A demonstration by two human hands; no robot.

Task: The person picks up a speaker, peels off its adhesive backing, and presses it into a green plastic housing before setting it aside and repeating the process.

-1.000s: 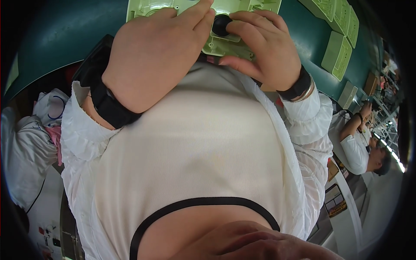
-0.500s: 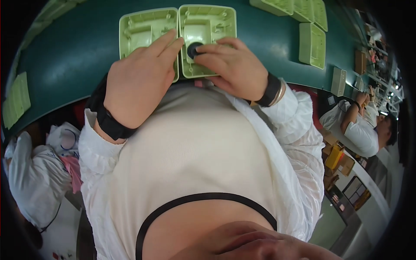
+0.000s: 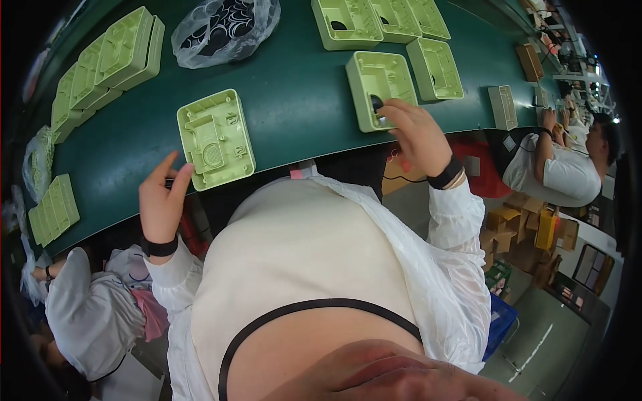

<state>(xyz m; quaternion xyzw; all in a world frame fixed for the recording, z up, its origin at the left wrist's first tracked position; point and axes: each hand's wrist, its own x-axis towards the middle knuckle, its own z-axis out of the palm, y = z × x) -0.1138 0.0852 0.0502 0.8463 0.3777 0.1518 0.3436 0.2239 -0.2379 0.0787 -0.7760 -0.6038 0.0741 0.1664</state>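
Observation:
Two light green plastic housings, shallow with ribbed insides, lie on the table in front of me. By the near left corner of the left housing [image 3: 215, 139] is my left hand [image 3: 162, 204], thumb and fingers apart, the thumb tip at its edge. To the right sits the other housing [image 3: 388, 70], with a round black part [image 3: 376, 102] in it. My right hand [image 3: 422, 139] takes hold of its near wall, fingers over the rim and the thumb outside. The fingers partly cover the black part.
More green housings [image 3: 348, 27] stand at the far right, some with black parts inside. Others are stacked at left [image 3: 120, 50]. A clear plastic bag [image 3: 224, 33] of black round parts lies at the back of the green table [image 3: 294, 100]. People work on both sides.
The two housings, side by side before, are now apart, the right one moved rightward with my right hand. My left hand has moved off to the left. More of the table shows.

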